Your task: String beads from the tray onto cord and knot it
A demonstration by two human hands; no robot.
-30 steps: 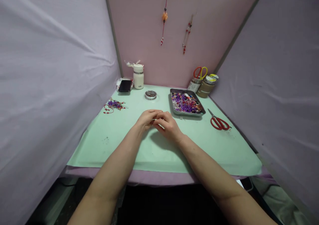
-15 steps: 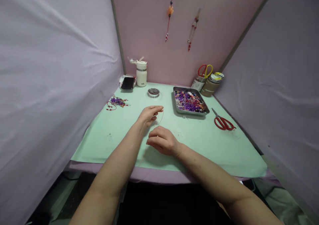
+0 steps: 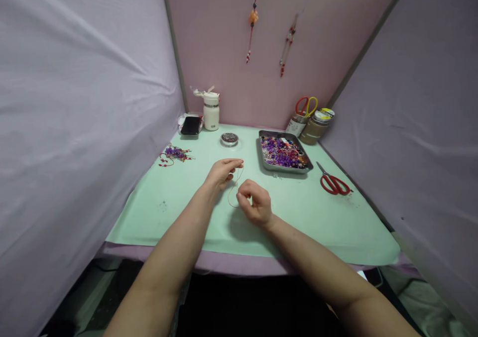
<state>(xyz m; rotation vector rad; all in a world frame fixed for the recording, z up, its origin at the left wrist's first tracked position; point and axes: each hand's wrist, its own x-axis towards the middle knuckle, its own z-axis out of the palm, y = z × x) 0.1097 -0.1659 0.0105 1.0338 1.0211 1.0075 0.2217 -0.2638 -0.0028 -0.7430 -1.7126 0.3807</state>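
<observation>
My left hand (image 3: 221,171) hovers over the middle of the pale green mat (image 3: 179,212), its fingers pinched on one end of a thin reddish thread (image 3: 232,193). The thread hangs in a loop down to my right hand (image 3: 254,202), which is closed in a pinch on the other part of it, a little nearer to me. A metal tray (image 3: 266,164) full of purple, red and clear beads lies just right of both hands.
Red scissors (image 3: 333,183) lie right of the tray. At the back stand a small round tin (image 3: 229,139), a white bottle (image 3: 211,111), a black phone (image 3: 191,125) and two jars (image 3: 309,125) with scissors. Beaded pieces (image 3: 175,154) lie at the left. Fabric walls enclose the table.
My hands were together, then my right hand drew back toward me along the thread. It has now risen and closed in toward the left hand, leaving a visible loop.
</observation>
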